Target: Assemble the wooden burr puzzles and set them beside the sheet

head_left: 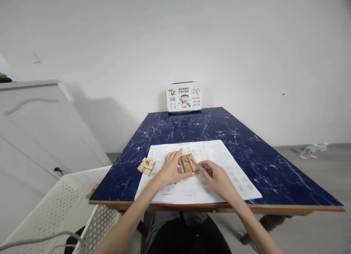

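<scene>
The brown wooden pieces [187, 163] lie side by side on big white papers [233, 182], on the blue table [246, 155]. The left hand [170, 168] is at their left side, with its thumb and fingers spread apart around them. The right hand [218, 178] is at their right edge, with its fingers bent in close to the thumb (I cannot tell if they pinch anything). A pale wooden block puzzle [147, 166] sits left of the left hand, by the paper's edge. A white box [184, 97] with pictures on it stands at the far end, near the wall.
</scene>
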The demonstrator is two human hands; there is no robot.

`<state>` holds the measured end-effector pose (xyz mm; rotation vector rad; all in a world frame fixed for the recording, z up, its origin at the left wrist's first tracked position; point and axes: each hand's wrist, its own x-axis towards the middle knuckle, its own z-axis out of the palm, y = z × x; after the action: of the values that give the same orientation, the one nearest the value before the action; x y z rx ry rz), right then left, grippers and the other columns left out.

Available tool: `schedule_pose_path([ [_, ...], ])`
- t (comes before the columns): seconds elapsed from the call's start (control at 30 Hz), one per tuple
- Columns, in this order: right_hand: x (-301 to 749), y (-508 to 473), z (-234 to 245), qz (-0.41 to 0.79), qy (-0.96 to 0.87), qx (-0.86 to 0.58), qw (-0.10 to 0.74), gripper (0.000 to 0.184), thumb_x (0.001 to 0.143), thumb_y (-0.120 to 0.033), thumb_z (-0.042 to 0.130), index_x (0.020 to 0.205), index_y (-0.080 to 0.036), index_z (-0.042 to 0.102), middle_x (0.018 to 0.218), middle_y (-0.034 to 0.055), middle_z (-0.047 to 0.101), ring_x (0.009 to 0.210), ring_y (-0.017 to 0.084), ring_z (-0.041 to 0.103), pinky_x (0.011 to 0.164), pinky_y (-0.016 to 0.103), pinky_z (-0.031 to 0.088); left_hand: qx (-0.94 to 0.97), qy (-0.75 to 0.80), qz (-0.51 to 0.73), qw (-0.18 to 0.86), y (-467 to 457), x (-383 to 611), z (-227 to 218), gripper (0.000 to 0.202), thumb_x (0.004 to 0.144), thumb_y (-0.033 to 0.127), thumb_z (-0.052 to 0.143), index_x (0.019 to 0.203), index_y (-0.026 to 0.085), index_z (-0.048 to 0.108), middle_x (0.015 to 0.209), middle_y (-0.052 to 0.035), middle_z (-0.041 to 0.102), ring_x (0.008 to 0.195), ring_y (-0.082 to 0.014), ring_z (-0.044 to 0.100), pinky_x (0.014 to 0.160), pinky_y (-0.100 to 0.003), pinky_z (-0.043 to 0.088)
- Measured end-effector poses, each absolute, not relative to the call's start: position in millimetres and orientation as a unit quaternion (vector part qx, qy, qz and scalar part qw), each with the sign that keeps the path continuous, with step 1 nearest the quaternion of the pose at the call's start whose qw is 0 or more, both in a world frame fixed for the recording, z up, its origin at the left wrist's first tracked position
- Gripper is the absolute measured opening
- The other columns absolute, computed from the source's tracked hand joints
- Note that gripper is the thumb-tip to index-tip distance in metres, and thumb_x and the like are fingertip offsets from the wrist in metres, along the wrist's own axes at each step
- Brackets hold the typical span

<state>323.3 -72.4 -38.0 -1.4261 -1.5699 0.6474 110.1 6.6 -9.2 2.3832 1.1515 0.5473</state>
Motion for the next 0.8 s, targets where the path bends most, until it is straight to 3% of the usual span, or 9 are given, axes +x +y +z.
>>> schedule_pose_path([
  [0.13,315.1,-59.7,-33.2,0.178,-0.647,-0.652,0.354,0.030,0.099,-0.037,0.050,0.121,-0.019,0.060,0.114,0.0122,0.068,0.078,0.021,0.070,0.071,0.032,0.049,0.860,0.412,0.191,0.232,6.9,105.9,-10.1,0.110,0.074,0.071,0.075,0.161,0.023,0.027,0.157,-0.0155,0.042,0.146,-0.0401,0.034,0.117,-0.056,0.034],
  [0.33,302.0,-42.5,-18.9,0.134,-0.639,-0.725,0.218,0.033,0.101,-0.044,0.051,0.120,-0.018,0.060,0.120,0.0137,0.065,0.092,0.027,0.070,0.065,0.030,0.040,0.857,0.402,0.207,0.247,5.3,104.4,-8.3,0.103,0.077,0.065,0.076,0.160,0.026,0.030,0.153,-0.0142,0.048,0.144,-0.0375,0.039,0.116,-0.053,0.037],
  [0.67,299.6,-25.6,-24.2,0.119,-0.640,-0.718,0.246,0.022,0.090,-0.039,0.061,0.093,-0.018,0.063,0.099,0.0146,0.070,0.075,0.026,0.069,0.060,0.032,0.039,0.867,0.409,0.186,0.213,2.8,71.8,-1.1,0.083,0.081,0.061,0.074,0.151,0.027,0.045,0.157,-0.0121,0.048,0.146,-0.0351,0.042,0.119,-0.052,0.036],
  [0.8,300.3,-20.1,-24.2,0.123,-0.649,-0.718,0.220,0.018,0.089,-0.036,0.062,0.087,-0.018,0.064,0.097,0.0158,0.071,0.076,0.028,0.070,0.062,0.033,0.041,0.862,0.404,0.198,0.232,0.5,69.8,1.1,0.087,0.079,0.053,0.080,0.154,0.029,0.041,0.155,-0.0114,0.050,0.142,-0.0344,0.046,0.117,-0.051,0.038],
])
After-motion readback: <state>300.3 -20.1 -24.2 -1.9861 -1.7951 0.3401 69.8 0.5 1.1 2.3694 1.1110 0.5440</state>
